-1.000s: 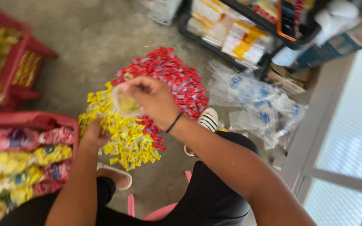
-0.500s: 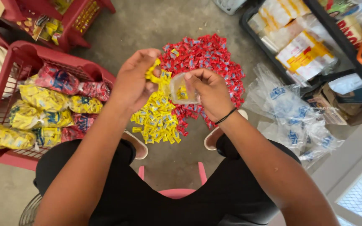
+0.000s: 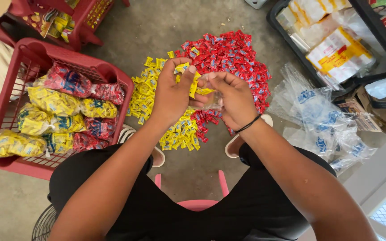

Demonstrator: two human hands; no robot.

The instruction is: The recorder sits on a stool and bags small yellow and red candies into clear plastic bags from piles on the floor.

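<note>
Floor piles: I see a red heap of wrapped candies [image 3: 233,58] spread widest on the concrete, with a yellow heap of candies [image 3: 157,100] touching its left edge; both lie straight below my hands.
Basket: a red plastic basket [image 3: 5,151] stands at my left, holding filled bags of red and yellow candies [image 3: 54,101] stacked on each other.
Crate: a black crate [image 3: 291,53] at upper right holds white and yellow packets.
Loose bags: a drift of empty clear bags [image 3: 318,120] lies on the floor at my right, near the crate.
Stool: a pink seat edge [image 3: 197,203] shows between my knees.
Left hand: my left hand [image 3: 173,91] is closed around a few yellow candies [image 3: 182,68], fingers curled.
Right hand: my right hand [image 3: 235,98], with a black band at the wrist, pinches a small clear bag [image 3: 211,91].
Small bag: it hangs between both hands, above the seam of the two heaps; a yellow candy sits at its mouth, and my fingers hide most of it.
</note>
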